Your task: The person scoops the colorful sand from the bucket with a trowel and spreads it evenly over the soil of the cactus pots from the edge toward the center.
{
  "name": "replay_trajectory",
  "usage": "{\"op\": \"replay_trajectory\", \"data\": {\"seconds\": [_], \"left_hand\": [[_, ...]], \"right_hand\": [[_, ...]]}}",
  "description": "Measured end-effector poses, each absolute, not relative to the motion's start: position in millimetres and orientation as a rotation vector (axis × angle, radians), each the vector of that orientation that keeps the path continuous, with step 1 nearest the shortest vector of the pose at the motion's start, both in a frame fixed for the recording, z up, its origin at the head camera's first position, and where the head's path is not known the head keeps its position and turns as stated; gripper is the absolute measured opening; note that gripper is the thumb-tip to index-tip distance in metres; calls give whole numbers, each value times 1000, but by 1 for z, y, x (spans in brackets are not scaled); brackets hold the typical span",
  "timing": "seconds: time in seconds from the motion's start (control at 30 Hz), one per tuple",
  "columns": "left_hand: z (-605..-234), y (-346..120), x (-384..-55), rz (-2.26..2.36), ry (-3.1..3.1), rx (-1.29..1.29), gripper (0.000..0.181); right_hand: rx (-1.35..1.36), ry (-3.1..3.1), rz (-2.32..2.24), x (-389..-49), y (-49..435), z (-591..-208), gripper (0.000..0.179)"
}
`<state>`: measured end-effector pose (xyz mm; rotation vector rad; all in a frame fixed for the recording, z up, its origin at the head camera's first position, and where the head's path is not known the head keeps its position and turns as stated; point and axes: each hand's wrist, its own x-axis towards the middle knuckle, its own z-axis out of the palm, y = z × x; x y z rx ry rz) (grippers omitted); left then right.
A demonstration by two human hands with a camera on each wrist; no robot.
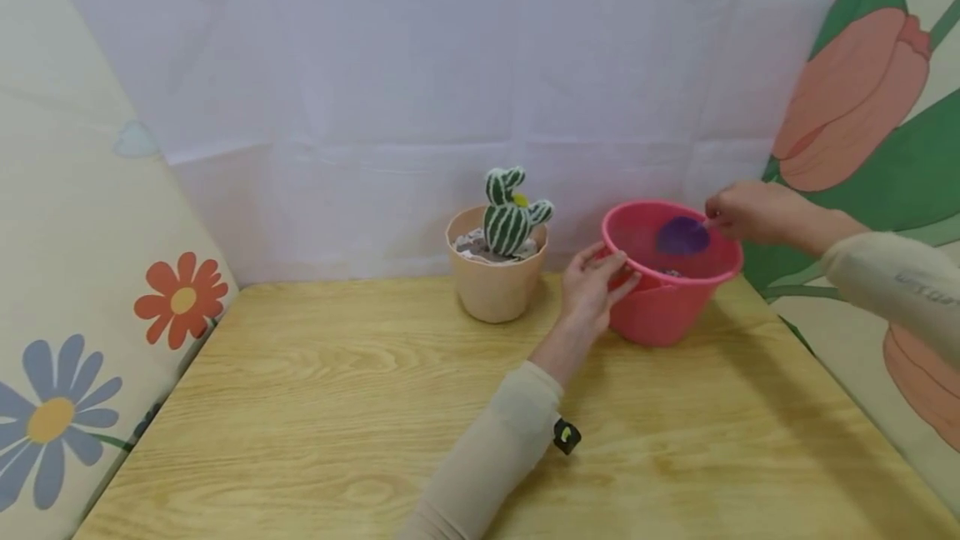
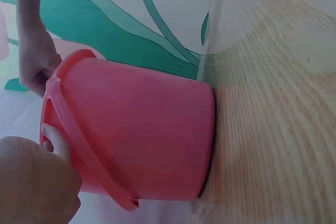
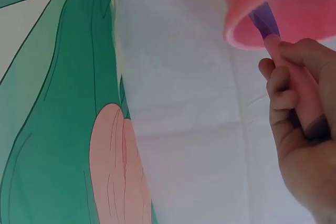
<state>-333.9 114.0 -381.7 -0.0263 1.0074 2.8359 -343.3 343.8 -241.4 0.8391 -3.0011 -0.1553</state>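
Note:
A pink bucket stands upright on the table at the right. My left hand grips its near-left rim, also seen in the left wrist view, where the bucket handle hangs down along the side. With curled fingers my right hand holds a small hand shovel by its pink handle. The purple blade of that shovel dips inside the bucket mouth. Some greyish material shows low in the bucket, mostly hidden by the near rim.
Left of the bucket stands a peach flowerpot with a knitted green-and-white cactus in it. The wooden table meets a white cloth backdrop. Flower-printed panels flank both sides.

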Motion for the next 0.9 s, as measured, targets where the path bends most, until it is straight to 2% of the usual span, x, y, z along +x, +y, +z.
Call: {"op": "replay_trajectory", "data": {"seconds": [0.27, 0.57, 0.9], "left_hand": [[-383, 117, -333, 2838, 1010, -52, 34], [-380, 123, -329, 2847, 1001, -30, 32], [-377, 134, -323, 2849, 985, -32, 34]], "right_hand": [[866, -2953, -288, -350, 346, -258, 11], [907, -2966, -286, -351, 351, -271, 27], [1017, -2998, 60, -364, 358, -277, 11]]}}
